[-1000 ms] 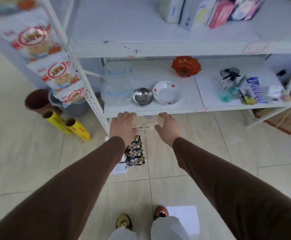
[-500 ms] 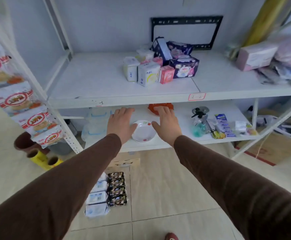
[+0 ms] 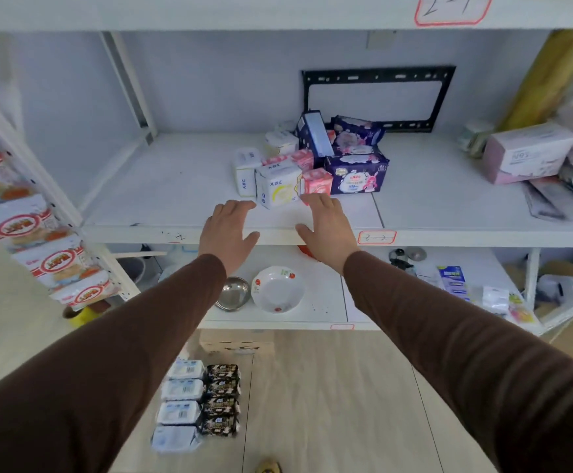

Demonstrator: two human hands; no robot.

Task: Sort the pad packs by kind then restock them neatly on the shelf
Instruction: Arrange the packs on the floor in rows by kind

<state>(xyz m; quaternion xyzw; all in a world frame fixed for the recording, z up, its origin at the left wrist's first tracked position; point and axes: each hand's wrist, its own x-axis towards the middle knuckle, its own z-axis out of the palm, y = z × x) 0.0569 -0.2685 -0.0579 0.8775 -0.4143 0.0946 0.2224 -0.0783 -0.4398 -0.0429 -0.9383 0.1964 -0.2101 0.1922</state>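
Note:
A jumbled heap of pad packs lies on the white middle shelf point(image 3: 162, 199): white ABC packs point(image 3: 278, 189), small pink packs point(image 3: 317, 181) and dark blue packs point(image 3: 356, 174), one blue pack standing on end behind. My left hand point(image 3: 228, 230) and my right hand point(image 3: 326, 225) reach out side by side over the shelf's front edge, fingers straight, palms down, holding nothing. Their fingertips are just short of the front white pack and pink pack.
On the lower shelf stand a steel bowl point(image 3: 232, 293) and a white flowered bowl point(image 3: 276, 290). Two rows of wrapped packets point(image 3: 199, 404) lie on the floor below. Pink boxes point(image 3: 527, 155) crowd the shelf's right end. Snack bags point(image 3: 53, 264) hang at left.
Both hands have risen from the lower shelf's edge up to the middle shelf, and my view has lifted with them toward the pad packs.

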